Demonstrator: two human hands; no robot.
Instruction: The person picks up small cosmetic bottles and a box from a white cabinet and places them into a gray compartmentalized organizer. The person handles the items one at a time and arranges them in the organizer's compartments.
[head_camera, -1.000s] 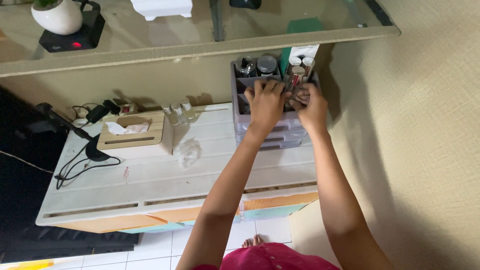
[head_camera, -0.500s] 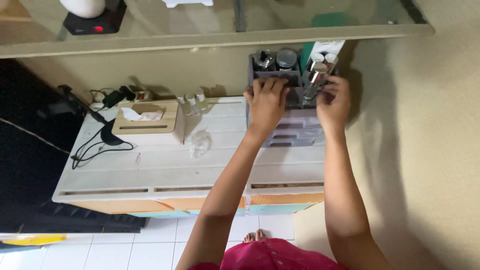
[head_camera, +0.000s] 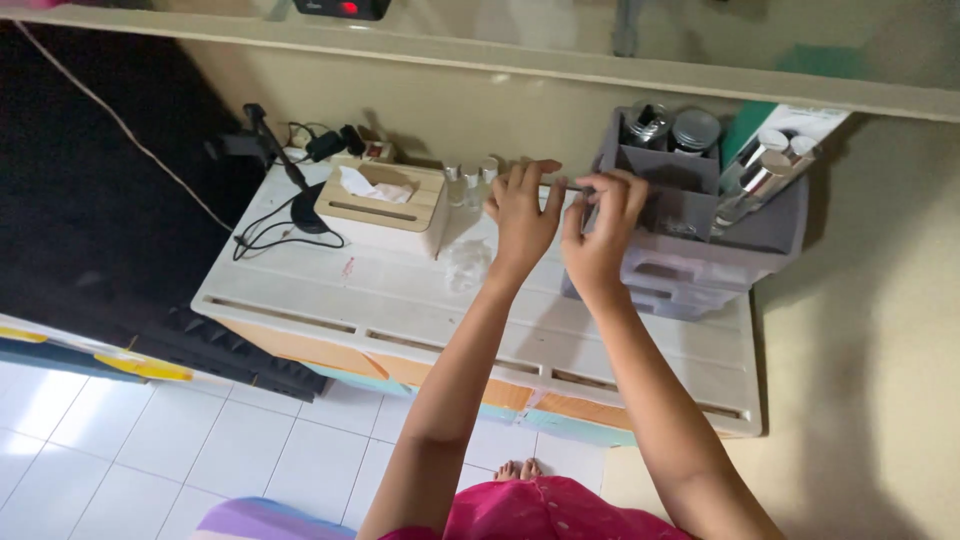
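My left hand (head_camera: 522, 215) and right hand (head_camera: 598, 235) pinch a thin dark stick (head_camera: 568, 187) between fingertips; it may slip among the small clear glass bottles (head_camera: 468, 180).

We see a white slatted tabletop (head_camera: 400, 310) carrying a wooden tissue box (head_camera: 385, 198), small clear bottles (head_camera: 468, 183), a crumpled wrapper (head_camera: 466, 265), black cables (head_camera: 285, 215) and a grey drawer organiser (head_camera: 700, 240).

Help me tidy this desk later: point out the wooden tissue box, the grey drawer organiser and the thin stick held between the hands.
wooden tissue box (head_camera: 385, 205), head view, on its slotted front face.
grey drawer organiser (head_camera: 770, 235), head view, on its right side wall.
thin stick (head_camera: 568, 184), head view, on its middle between the hands.
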